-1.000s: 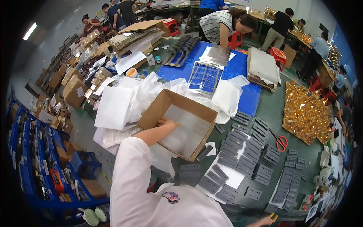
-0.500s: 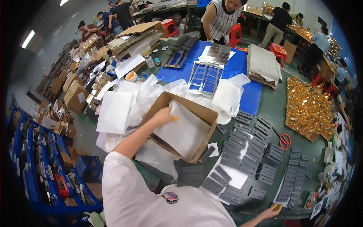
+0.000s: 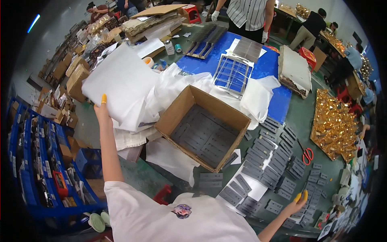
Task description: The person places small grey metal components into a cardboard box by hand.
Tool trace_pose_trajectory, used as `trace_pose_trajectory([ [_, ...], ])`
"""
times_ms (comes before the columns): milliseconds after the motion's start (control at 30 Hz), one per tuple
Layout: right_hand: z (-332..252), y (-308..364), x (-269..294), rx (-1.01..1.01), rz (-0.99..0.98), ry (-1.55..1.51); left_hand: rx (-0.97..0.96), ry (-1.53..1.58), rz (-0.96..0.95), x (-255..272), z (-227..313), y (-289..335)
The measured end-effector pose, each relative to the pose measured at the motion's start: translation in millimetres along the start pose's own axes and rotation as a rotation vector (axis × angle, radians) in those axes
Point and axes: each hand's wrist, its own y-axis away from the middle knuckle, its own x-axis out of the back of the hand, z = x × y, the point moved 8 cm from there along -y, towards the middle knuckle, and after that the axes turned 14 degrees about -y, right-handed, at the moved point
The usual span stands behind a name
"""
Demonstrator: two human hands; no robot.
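Note:
At the left, my left hand [image 3: 101,106] is closed on the edge of a white packing sheet [image 3: 121,80], a yellow cover on one finger. The raised sheet is beside an open cardboard box [image 3: 165,130]. Inside the box, dark grey slotted pieces [image 3: 205,135] lie side by side across the bottom. At the lower right, my right hand [image 3: 296,205] has its yellow-covered fingertips drawn close together over small grey pieces [image 3: 312,197]. What they hold, if anything, is not clear. More grey slotted pieces [image 3: 258,161] lie in rows right of the box.
Red-handled scissors [image 3: 307,156] and a heap of shiny gold parts [image 3: 334,125] lie to the right. Beyond the box is a metal frame [image 3: 233,75] on a blue sheet [image 3: 271,105]. A co-worker in white gloves [image 3: 248,18] stands across the table.
My left hand has lifted the white sheet out of the box and moved it left, uncovering the grey pieces. My right hand has moved up over the small grey pieces. The co-worker has straightened up.

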Motion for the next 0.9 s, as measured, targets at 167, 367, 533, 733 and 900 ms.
trace_pose_trajectory([
  [167,-70,24,-115,0.091,-0.244,-0.178,0.189,0.036,0.153,12,-119,-9],
  [367,-155,86,-215,0.315,-0.623,-0.004,0.317,-0.745,0.415,38,-123,9],
  [533,-190,144,-268,0.359,-0.792,-0.117,-0.596,-0.789,0.051,-49,3,88],
  [733,-191,214,-274,0.431,-0.960,-0.156,-0.786,-0.619,-1.325,-196,30,226],
  [900,-173,241,-265,0.526,-1.064,-0.114,-0.625,-1.270,-1.947,-228,-105,268],
])
